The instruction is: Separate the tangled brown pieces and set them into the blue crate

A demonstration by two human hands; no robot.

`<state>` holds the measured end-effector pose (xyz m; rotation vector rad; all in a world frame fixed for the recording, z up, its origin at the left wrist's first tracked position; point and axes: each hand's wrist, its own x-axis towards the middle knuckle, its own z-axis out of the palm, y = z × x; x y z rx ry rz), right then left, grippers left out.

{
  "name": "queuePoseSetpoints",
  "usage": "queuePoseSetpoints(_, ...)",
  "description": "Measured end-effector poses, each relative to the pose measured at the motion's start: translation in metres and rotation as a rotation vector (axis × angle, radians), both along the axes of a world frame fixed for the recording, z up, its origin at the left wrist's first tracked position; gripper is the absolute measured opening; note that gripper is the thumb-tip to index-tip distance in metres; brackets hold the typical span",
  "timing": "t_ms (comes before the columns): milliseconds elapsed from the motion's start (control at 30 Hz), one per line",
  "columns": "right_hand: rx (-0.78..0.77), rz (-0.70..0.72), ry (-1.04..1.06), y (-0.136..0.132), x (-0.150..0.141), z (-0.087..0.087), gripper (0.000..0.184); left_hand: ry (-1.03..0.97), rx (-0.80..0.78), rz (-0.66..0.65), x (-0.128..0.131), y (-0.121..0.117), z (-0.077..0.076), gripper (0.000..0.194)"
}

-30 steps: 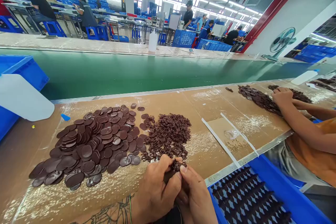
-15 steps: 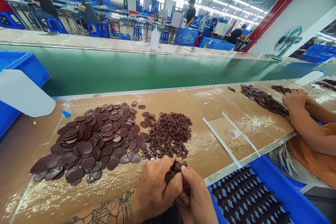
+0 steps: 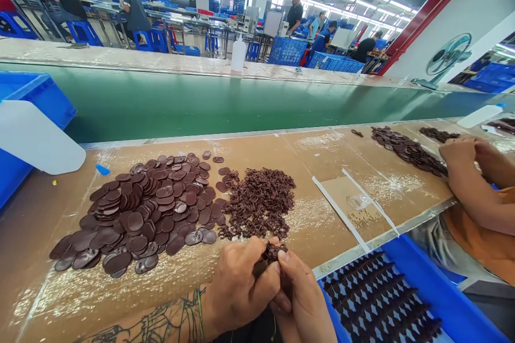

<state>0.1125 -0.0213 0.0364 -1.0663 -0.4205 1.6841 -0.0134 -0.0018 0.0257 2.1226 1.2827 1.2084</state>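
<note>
My left hand [image 3: 241, 284] and my right hand [image 3: 303, 300] meet at the near edge of the brown bench [image 3: 314, 155]. Both are closed around a clump of small dark brown parts [image 3: 270, 253], pinched between thumbs and fingers. Just beyond them lies a pile of small brown clips [image 3: 259, 201]. To its left spreads a wide heap of dark brown oval discs [image 3: 145, 209].
A blue tray [image 3: 386, 300] with rows of dark parts sits at my lower right. A co-worker's hands [image 3: 462, 153] work at another disc pile [image 3: 406, 150] on the right. A green conveyor belt [image 3: 241, 102] runs behind the bench. A blue crate [image 3: 36, 102] and white bottle [image 3: 38, 139] stand left.
My hands stay together on the clump, shifting only slightly. The co-worker's hands have drawn back from their disc pile toward the right.
</note>
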Motion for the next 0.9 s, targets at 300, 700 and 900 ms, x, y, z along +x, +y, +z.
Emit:
queuePoseSetpoints(300,-0.006,0.006,-0.001,0.001,0.001,-0.006,0.045,-0.011,-0.011,-0.029,0.0,0.001,0.001,0.018)
queuePoseSetpoints(700,0.03,0.02,0.017,0.005,0.003,-0.017,0.042,0.012,-0.07,-0.036,0.001,0.004,0.004,0.018)
queuePoseSetpoints(900,0.035,0.015,0.014,0.005,0.003,-0.002,0.04,-0.005,-0.124,-0.031,0.0,0.006,0.01,0.013)
